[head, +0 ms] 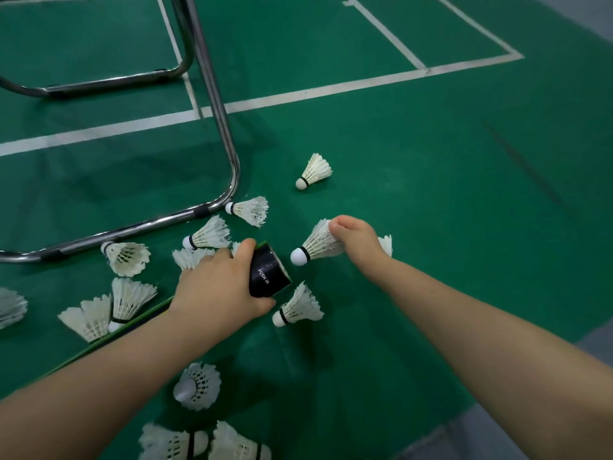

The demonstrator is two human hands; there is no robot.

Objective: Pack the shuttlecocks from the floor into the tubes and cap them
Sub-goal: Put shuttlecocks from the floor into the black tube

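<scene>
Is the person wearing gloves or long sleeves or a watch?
No. The left hand and right hand are bare: no gloves, no rings that show. The left forearm and right forearm are bare too, with no sleeves, watch or bands as far as the picture reaches.

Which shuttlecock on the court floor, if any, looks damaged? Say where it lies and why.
The frayed shuttlecock beside the bend of the chair frame looks worn: its feather tips are ragged and uneven, while the lone shuttlecock farther out has a neat, even skirt.
</scene>
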